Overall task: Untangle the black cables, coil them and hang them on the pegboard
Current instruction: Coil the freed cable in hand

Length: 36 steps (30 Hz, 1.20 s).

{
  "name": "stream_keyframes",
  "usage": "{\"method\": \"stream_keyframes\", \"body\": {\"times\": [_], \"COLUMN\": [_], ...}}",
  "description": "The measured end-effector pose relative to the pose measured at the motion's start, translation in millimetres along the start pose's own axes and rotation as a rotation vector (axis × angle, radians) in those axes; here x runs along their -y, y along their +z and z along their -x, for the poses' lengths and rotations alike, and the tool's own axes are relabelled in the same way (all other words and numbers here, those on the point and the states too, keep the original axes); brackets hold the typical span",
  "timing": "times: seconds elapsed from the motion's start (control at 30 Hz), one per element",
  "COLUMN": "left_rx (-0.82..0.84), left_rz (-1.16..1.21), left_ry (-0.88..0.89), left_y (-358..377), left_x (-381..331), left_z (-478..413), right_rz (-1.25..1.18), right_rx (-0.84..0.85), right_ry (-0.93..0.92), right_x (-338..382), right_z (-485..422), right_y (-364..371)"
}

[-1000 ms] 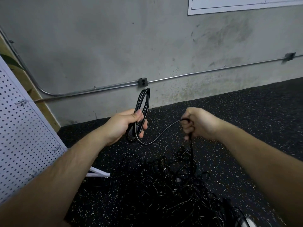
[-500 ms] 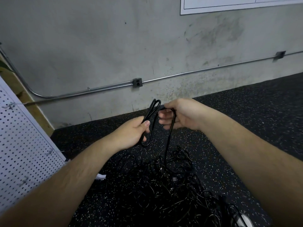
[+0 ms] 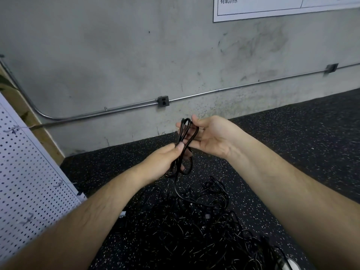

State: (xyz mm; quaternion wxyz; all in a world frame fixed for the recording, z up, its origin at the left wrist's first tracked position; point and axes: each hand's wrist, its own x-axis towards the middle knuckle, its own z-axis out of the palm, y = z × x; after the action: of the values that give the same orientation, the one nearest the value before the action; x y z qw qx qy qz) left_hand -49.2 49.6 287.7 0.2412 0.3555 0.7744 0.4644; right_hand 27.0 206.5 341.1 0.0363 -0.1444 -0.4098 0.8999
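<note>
The coiled black cable (image 3: pixel 182 131) is held in the air directly above the tangled cable pile (image 3: pixel 194 221). One strand runs down from it into the pile. The left hand (image 3: pixel 165 160) grips the coil's middle, fingers curled and thumb pressed on the strands. The right hand (image 3: pixel 210 135) pinches the loop tops between thumb and forefinger, its other fingers loosely extended. The pegboard (image 3: pixel 29 182) stands left of the pile.

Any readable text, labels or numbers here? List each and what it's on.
"有氧训练": left cell of the white wall chart.
Right cell of the same chart: print cut off, too blurred to read.
Black cables, pegboard, wall outlet: no readable markings.
</note>
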Motion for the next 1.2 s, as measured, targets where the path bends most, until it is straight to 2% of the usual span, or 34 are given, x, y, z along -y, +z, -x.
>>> {"method": "stream_keyframes", "body": {"times": [0.1,0.17,0.23,0.33,0.4,0.43,0.5,0.57,0.67,0.8,0.93,1.1,1.2], "left_rx": [0.03,0.03,0.016,0.056,0.122,0.159,0.226,0.296,0.329,0.157,0.02,0.156,0.343], "left_rz": [-0.051,-0.075,0.069,0.283,0.356,0.395,0.503,0.575,0.651,0.619,0.621,0.913,1.071], "left_ry": [0.028,0.052,0.033,0.051,0.075,0.073,0.053,0.044,0.045,0.049,0.049,0.003,0.013], "left_y": [1.5,3.6,4.0,-0.7,-4.4,-4.8,-5.3,-5.5,-2.0,4.7,2.7,-0.7,-5.4], "left_x": [-4.1,-2.2,-1.0,-1.6,-1.9,-2.3,-4.5,-6.9,-13.2,-12.7,-7.3,-20.0,-19.7], "left_z": [1.6,0.6,-0.4,1.7,3.4,4.0,4.9,6.3,10.2,5.9,-2.2,1.0,5.1], "right_rz": [-0.054,0.004,0.207,0.709,0.949,0.945,0.777,0.623,0.567,0.523,0.383,0.049,0.13], "right_rx": [-0.001,0.011,-0.022,-0.146,-0.036,0.053,0.157,0.218,0.26,0.207,0.237,0.266,0.19], "right_ry": [-0.056,-0.092,-0.164,-0.379,-0.42,-0.378,-0.286,-0.245,-0.207,-0.244,-0.24,-0.176,-0.187], "right_x": [1.3,1.7,3.6,9.6,7.4,3.1,-6.1,-10.7,-9.5,-2.0,-2.7,0.0,4.4], "right_z": [0.1,0.8,1.8,5.6,7.9,6.6,0.0,-3.9,-3.5,-4.3,-6.2,2.0,0.1], "right_y": [1.5,2.5,3.1,-7.7,-15.5,-18.2,-21.8,-23.0,-26.5,-28.7,-29.3,-19.9,-21.2]}}
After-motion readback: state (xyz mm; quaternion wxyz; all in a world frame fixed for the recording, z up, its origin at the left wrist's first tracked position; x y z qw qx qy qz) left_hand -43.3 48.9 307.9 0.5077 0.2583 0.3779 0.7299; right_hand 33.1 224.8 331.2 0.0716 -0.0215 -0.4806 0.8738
